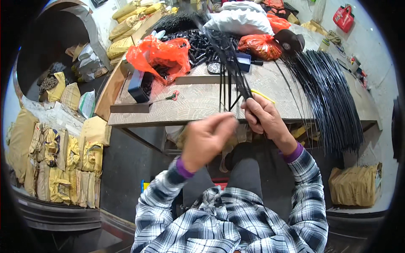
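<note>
My right hand (263, 114) is closed around a black umbrella frame (240, 80), held slanting up and away over the table's front edge. Its upper part is smeared by motion. Several thin black ribs hang from the frame toward my left hand (209, 139). That hand is blurred just below the rib ends, its thumb and fingertips near them; whether it pinches one cannot be made out. A yellow stick-like thing (263, 96) lies behind my right hand. To the right, a thick bundle of long black ribs (331, 101) spreads over the table edge.
The patterned table (190, 103) bears red-handled scissors (174, 96), an orange plastic bag (160, 57), a dark box (140, 86), a heap of black parts (198, 46) and a black cap (289, 41). Wrapped bundles (63, 164) stand stacked at left; a brown package (354, 184) sits at right.
</note>
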### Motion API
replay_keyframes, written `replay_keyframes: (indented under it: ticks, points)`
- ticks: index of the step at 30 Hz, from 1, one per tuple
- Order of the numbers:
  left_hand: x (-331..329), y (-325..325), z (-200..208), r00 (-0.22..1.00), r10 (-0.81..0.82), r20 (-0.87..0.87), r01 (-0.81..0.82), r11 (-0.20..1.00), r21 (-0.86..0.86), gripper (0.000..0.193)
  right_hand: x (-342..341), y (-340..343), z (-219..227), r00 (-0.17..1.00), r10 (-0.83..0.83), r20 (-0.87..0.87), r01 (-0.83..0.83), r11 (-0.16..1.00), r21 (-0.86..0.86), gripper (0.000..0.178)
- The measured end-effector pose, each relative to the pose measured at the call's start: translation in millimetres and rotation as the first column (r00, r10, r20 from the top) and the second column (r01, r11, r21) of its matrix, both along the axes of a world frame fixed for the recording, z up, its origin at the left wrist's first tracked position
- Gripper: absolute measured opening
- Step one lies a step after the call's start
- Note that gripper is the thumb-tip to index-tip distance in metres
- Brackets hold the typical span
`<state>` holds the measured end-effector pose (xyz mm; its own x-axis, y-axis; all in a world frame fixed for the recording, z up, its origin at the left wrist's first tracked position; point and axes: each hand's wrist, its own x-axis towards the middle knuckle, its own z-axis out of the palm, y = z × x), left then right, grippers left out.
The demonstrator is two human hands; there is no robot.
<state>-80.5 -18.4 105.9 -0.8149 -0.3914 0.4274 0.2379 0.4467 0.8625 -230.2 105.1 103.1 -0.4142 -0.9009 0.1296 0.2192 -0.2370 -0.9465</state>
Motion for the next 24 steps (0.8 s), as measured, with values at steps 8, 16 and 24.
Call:
replay_keyframes:
  ticks: [8, 16, 24]
  points:
    - [-54.1, 31.3, -7.7, 0.964, -0.218, -0.153, 0.258, 0.623, 0.738, 0.033, 34.1, 28.5, -7.7, 0.965, -0.102, -0.241, 0.152, 0.968, 0.2, 0.01]
    - [-77.3, 25.5, 4.7, 0.932, -0.218, -0.289, 0.359, 0.459, 0.812, 0.023, 59.0, 66.8, -61.5, 1.0, 0.02, -0.003, -0.019, 0.981, 0.194, 0.015]
    - [-69.1, 29.8, 7.2, 0.934, -0.22, -0.281, 0.355, 0.49, 0.796, 0.03, 30.0, 11.6, -31.4, 0.965, -0.255, -0.057, 0.247, 0.961, -0.122, 0.018]
